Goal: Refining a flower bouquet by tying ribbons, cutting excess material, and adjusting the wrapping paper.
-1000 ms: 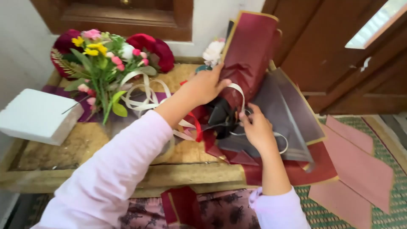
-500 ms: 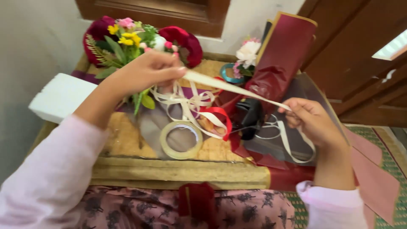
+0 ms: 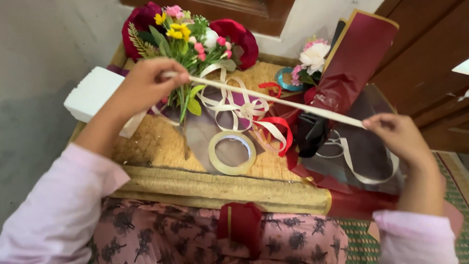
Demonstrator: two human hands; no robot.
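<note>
A cream ribbon (image 3: pixel 273 99) is stretched taut between my two hands above a woven straw tray (image 3: pixel 215 188). My left hand (image 3: pixel 149 83) pinches one end at the upper left, just in front of a bunch of artificial flowers (image 3: pixel 183 36). My right hand (image 3: pixel 398 134) pinches the ribbon at the right, and its loose tail loops down below that hand over a dark wrapping sheet. A roll of clear tape (image 3: pixel 231 152) lies flat on the tray under the ribbon, beside tangled cream and red ribbons (image 3: pixel 273 129).
A white foam block (image 3: pixel 95 93) sits at the tray's left edge. Maroon wrapping paper (image 3: pixel 356 61) stands rolled at the back right, with a small white and pink flower cluster (image 3: pixel 308 58) and a teal ribbon roll beside it. Wooden door panels stand at right.
My hands have drawn farther apart, pulling the cream ribbon out longer and tighter. A second ago both hands were close together at the maroon paper.
</note>
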